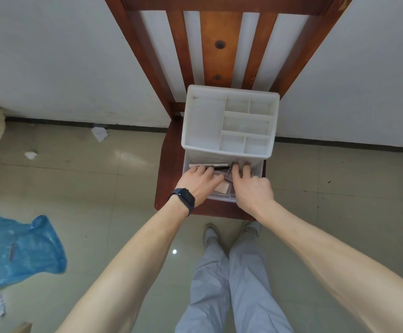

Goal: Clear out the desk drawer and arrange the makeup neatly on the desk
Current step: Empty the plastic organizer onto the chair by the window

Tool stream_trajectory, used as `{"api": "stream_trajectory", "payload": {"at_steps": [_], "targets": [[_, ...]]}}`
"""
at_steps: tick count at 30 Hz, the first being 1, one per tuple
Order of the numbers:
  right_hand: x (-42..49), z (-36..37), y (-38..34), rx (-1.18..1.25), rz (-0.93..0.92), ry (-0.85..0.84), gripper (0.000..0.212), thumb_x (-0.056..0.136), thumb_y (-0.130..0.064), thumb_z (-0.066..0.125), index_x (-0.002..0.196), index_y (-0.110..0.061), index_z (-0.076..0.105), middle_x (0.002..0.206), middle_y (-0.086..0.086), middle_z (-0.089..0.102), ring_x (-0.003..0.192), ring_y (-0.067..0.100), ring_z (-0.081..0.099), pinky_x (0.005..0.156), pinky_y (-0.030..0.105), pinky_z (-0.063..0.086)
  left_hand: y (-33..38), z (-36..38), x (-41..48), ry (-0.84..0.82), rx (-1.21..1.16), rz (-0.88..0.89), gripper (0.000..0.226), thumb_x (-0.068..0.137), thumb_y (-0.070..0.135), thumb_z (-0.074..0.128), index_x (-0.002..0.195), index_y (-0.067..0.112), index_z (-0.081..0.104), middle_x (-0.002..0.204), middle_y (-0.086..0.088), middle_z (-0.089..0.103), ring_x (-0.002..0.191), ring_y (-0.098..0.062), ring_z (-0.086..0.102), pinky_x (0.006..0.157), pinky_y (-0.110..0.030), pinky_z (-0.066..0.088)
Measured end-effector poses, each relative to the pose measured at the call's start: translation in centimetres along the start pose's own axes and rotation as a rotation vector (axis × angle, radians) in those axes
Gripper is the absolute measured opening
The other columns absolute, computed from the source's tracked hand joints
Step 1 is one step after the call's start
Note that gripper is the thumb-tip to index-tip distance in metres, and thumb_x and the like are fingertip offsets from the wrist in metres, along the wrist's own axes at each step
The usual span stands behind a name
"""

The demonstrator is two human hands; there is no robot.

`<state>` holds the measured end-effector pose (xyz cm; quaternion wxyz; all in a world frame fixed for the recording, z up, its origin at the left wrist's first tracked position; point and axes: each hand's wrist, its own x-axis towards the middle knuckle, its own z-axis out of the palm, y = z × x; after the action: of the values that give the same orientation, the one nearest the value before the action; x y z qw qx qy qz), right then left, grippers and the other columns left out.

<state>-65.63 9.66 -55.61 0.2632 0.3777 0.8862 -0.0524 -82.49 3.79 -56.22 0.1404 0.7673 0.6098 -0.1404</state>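
A white plastic organizer (229,121) with several empty top compartments stands on a wooden chair seat (169,164). Its clear drawer (222,197) is pulled out toward me. Inside lie a slim silver tube (216,165), a pale square compact (222,187) and other small makeup pieces, partly hidden by my hands. My left hand (199,182), with a dark watch on the wrist, reaches into the drawer's left side, fingers over the items. My right hand (251,185) reaches into the right side with curled fingers on small items; what it holds is hidden.
The chair's slatted back (219,44) stands against a white wall. A blue plastic bag (20,248) and scraps of paper (99,133) lie on the tiled floor to the left. My legs and shoes (210,234) stand just before the chair.
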Motion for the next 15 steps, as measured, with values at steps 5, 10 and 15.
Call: {"api": "stream_trajectory", "payload": {"at_steps": [5, 10, 15], "targets": [[-1.4, 0.6, 0.9, 0.085, 0.022, 0.095, 0.054, 0.103, -0.031, 0.041, 0.153, -0.014, 0.028, 0.121, 0.006, 0.065, 0.085, 0.034, 0.071, 0.056, 0.034, 0.035, -0.5, -0.2, 0.2, 0.052, 0.064, 0.075, 0.034, 0.100, 0.012, 0.043, 0.132, 0.016, 0.051, 0.138, -0.015, 0.051, 0.124, -0.034, 0.049, 0.104, -0.046, 0.040], [-2.8, 0.5, 2.3, 0.492, 0.157, 0.133, 0.037, 0.107, -0.033, 0.031, 0.140, -0.021, 0.040, 0.117, 0.009, 0.068, 0.088, 0.040, 0.065, 0.064, 0.038, 0.036, -0.3, -0.4, 0.7, -0.038, 0.130, 0.124, 0.035, 0.101, 0.018, 0.042, 0.135, 0.009, 0.047, 0.124, -0.011, 0.061, 0.111, -0.032, 0.060, 0.091, -0.041, 0.047], [-4.2, 0.4, 1.9, 0.630, 0.193, 0.150, 0.022, 0.106, -0.032, 0.033, 0.123, -0.019, 0.039, 0.101, 0.015, 0.070, 0.082, 0.041, 0.064, 0.063, 0.039, 0.036, -0.7, -0.9, 0.7, -0.021, 0.193, 0.110, 0.041, 0.101, 0.018, 0.035, 0.139, 0.004, 0.040, 0.120, -0.009, 0.064, 0.106, -0.033, 0.063, 0.085, -0.038, 0.046]]}}
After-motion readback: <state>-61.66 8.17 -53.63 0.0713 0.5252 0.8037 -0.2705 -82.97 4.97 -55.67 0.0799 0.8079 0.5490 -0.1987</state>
